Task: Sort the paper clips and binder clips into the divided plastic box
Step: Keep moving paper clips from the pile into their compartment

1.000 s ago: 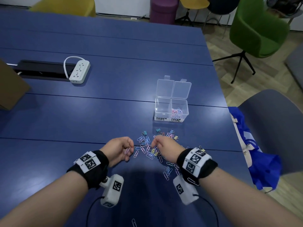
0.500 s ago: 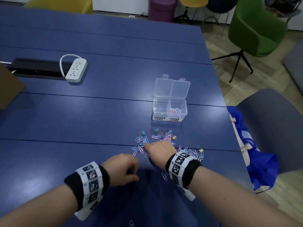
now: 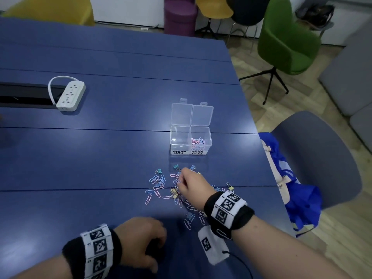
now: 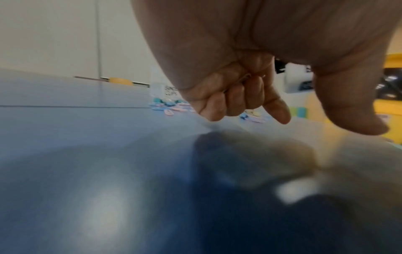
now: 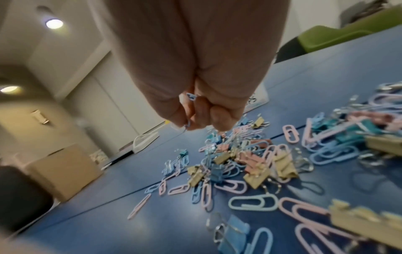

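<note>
The clear divided box (image 3: 190, 147) stands open on the blue table, with several paper clips (image 3: 198, 141) in its right compartment, labelled PAPER CLIPS. The left one, labelled BINDER CLIPS, looks bare. A loose pile of pastel paper clips and binder clips (image 3: 161, 183) (image 5: 237, 165) lies in front of it. My right hand (image 3: 180, 183) (image 5: 191, 123) hovers over the pile, fingers curled, pinching blue paper clips (image 5: 191, 97). My left hand (image 3: 159, 238) (image 4: 245, 110) sits low near me, left of the pile, curled into a fist; a thin pale sliver shows inside it.
A white power strip (image 3: 69, 96) lies at the far left by a black cable slot (image 3: 24, 95). The table's right edge runs close to the pile; past it are a grey chair (image 3: 322, 158) and a blue bag (image 3: 298, 194). A lone clip cluster (image 3: 189, 219) lies near my right wrist.
My left hand, which held a pink paper clip at the pile, has drawn back toward me, still curled. My right hand has reached further forward over the pile.
</note>
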